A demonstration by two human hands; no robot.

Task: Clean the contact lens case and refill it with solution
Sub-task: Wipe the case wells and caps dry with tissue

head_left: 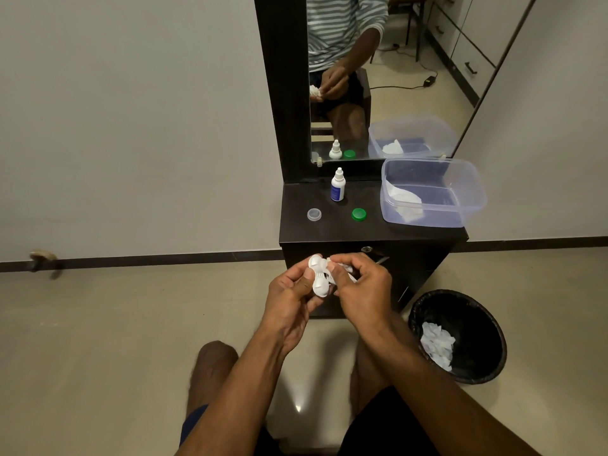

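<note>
From the head camera, my one view, I have the white plastic two-well contact lens case (318, 275) held in front of the cabinet, above the floor and not over the top. My left hand (289, 299) grips it, thumb across the bridge between the wells and fingers curled behind. My right hand (360, 287) pinches a crumpled white tissue (342, 269) against the case, fingers bent tight around it; I read this as wiping the wells.

Both lids are off: the clear round cap (314, 214) and the green round cap (358, 214) sit apart on the dark cabinet top (296, 232), with the small white solution bottle with a blue label (338, 185) upright behind them. The clear plastic tub (434, 195), just right of the caps, holds another tissue.

Risks as I judge them: the case is small and probably wet, so a hard wipe could squirt it out of my grip onto the tiled floor, or into the black waste bin (460, 337) below right, where it would lie among used tissues. Tissue may leave lint in the wells. When I reach for the bottle, a sleeve or wrist could sweep a loose cap off the edge. Whether the wells are dry I cannot tell; they face away.
</note>
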